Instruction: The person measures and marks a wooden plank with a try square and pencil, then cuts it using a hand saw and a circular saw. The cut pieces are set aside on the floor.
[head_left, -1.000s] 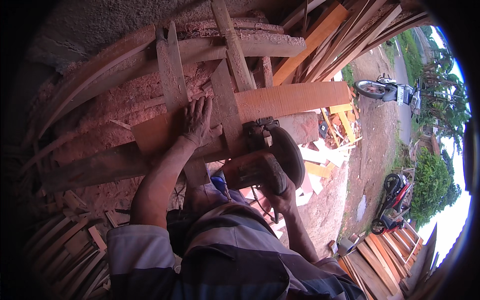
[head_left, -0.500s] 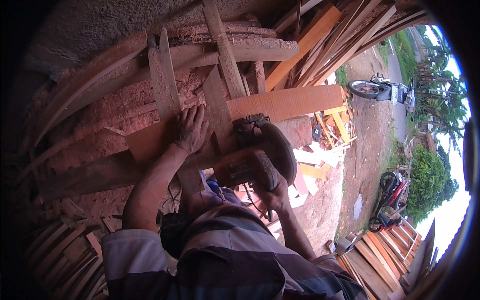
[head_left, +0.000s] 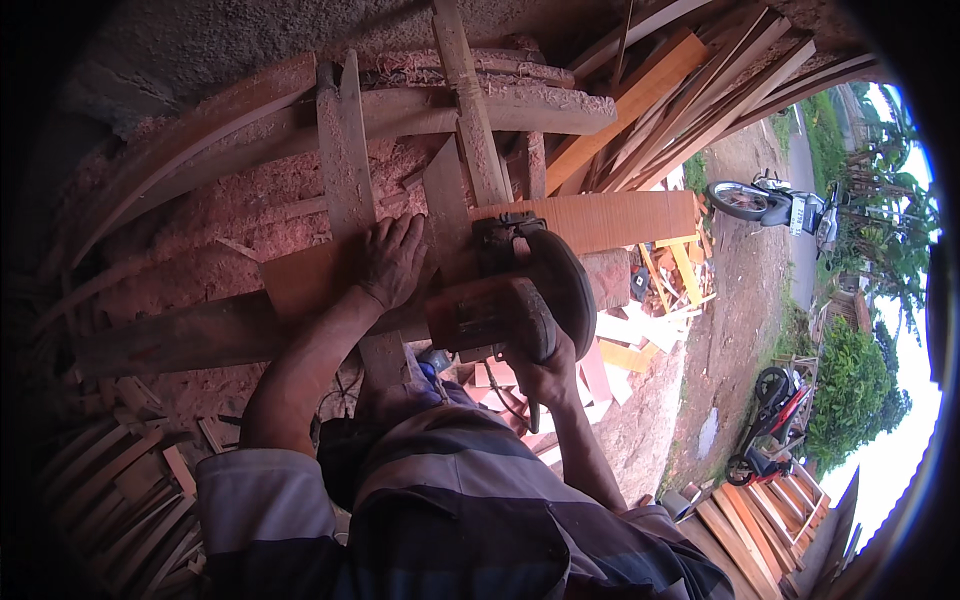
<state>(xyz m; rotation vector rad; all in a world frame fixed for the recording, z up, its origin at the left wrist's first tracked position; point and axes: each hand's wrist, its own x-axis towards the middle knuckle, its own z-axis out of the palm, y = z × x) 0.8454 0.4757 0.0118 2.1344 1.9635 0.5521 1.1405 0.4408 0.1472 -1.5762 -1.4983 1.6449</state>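
A reddish-brown wooden board (head_left: pixel 610 222) lies crosswise over rough timber beams. My left hand (head_left: pixel 393 262) rests on its left part with the fingers stretched out flat. My right hand (head_left: pixel 548 375) is wrapped round the rear handle of a handheld circular saw (head_left: pixel 478 312). The saw sits over the middle of the board, and its dark round guard (head_left: pixel 565 285) faces right. Its body hides the blade and the stretch of board underneath, so I cannot tell how far any cut runs.
Pale crossing slats (head_left: pixel 465 100) and a shavings-covered beam (head_left: pixel 540 112) lie beyond the board. Long planks (head_left: pixel 640 105) lean at the far right. Offcuts (head_left: pixel 620 325) litter the ground to the right, and stacked wood pieces (head_left: pixel 120 490) lie at lower left. Two motorcycles stand outside.
The saw and my right hand have moved a little farther away from me across the board. My left hand stays on the board. The whole view has shifted slightly.
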